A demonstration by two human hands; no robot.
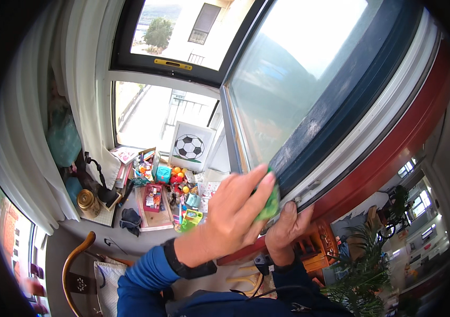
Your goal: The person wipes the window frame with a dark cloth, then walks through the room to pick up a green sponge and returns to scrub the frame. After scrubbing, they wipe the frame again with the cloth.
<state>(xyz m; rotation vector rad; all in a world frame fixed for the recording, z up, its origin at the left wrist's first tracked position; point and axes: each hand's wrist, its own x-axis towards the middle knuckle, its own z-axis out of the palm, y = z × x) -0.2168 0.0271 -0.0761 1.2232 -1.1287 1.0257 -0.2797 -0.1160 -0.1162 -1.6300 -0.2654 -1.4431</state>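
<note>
- Presently, the left hand (230, 214) is closed around a green pad (272, 203), its fingers laid across the far part; whether the item is sponge or folded cloth cannot be told from here.
- Location of pad: at the near, lower end of the dark window frame (353, 110), just right of the near corner of the glass pane (288, 90).
- Right hand (284, 235): placed just right of and nearer than the left hand, thumb raised at the near end of the white strip (361, 128). Thumb and forefinger stand apart; whether they grip the strip cannot be told.
- Recommended technique: apply the pad with its broad face flat, and spread pressure across several fingers rather than one tip.
- Follow the frame lengthwise in even, overlapping strokes; give extra passes to the pale marks (313, 127) farther along it.
- Caution: fold a pad edge into the corner where glass meets frame, so fingertips do not catch on the profile. Steady the frame with the free hand, as an open sash may swing.
- Orientation: the visible part of the pad is longest roughly near to far, one end pointing far; the hand hides the rest. By contrast, the frame's long axis slants from near left to far right.
</note>
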